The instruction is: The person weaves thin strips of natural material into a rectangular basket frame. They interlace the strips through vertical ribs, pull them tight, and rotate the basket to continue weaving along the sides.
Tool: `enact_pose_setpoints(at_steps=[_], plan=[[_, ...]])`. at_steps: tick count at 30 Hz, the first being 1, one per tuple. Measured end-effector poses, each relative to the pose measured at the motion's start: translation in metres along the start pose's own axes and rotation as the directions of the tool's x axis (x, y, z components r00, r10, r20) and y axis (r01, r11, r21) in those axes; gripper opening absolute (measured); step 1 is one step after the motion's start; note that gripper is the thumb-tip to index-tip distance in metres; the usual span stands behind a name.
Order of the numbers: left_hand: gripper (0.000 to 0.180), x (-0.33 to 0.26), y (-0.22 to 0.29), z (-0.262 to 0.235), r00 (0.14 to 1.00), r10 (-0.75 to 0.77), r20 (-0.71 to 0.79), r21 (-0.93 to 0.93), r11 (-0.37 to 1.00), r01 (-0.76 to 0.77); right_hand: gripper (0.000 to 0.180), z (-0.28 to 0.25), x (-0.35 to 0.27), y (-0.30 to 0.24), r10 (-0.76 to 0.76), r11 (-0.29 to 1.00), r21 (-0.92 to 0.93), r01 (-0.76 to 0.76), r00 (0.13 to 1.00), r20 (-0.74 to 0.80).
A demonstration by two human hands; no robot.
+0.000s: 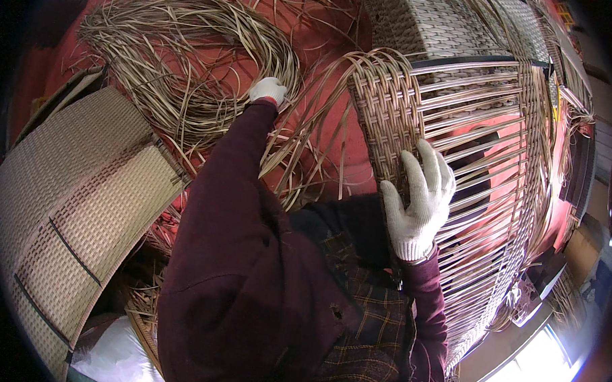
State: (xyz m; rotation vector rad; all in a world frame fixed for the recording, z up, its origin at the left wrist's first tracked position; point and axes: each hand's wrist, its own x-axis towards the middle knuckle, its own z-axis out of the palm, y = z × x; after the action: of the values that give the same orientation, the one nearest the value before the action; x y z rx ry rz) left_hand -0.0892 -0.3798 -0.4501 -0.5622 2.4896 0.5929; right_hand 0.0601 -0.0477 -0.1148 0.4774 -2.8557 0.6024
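My left hand (pixel 268 90), in a white knit glove, reaches far forward to the right edge of a large coiled bundle of tan weaving strands (pixel 139 33). Its fingers are closed on strands there; how many it grips is hidden. My right hand (pixel 424 195), gloved the same way, lies with fingers stretched out on the lower part of a tightly woven brown section (pixel 388 113). This section belongs to a wicker frame (pixel 477 217) with long parallel strands still showing gaps between them. Loose strand ends arch out from the section's top left.
A curved woven panel (pixel 83 197) with dark strips stands at the left. Another woven piece (pixel 453 28) lies behind the frame. Loose strands spread over the red surface (pixel 328 141). A white bag (pixel 121 356) sits at the lower left, and a bright opening (pixel 532 370) shows at the lower right.
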Motion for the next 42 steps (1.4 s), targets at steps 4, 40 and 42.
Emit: enact_pose_setpoints(at_steps=[4, 40, 42], plan=[[0.054, -0.001, -0.003, 0.002, 0.974, 0.022, -0.225, 0.093, 0.996, -0.001, 0.062, 0.001, 0.000, 0.000, 0.002, 1.000, 0.001, -0.002, 1.000, 0.003], [0.036, -0.078, -0.059, -0.099, 1.000, -0.014, 0.024, -0.972, 0.233, 0.027, 0.057, -0.002, -0.002, -0.003, -0.001, 1.000, -0.001, 0.001, 0.999, -0.036], [0.035, -0.082, -0.054, -0.107, 0.997, -0.009, 0.071, -0.976, 0.206, 0.071, 0.056, -0.002, -0.003, -0.002, 0.008, 1.000, 0.018, -0.007, 0.998, -0.062]])
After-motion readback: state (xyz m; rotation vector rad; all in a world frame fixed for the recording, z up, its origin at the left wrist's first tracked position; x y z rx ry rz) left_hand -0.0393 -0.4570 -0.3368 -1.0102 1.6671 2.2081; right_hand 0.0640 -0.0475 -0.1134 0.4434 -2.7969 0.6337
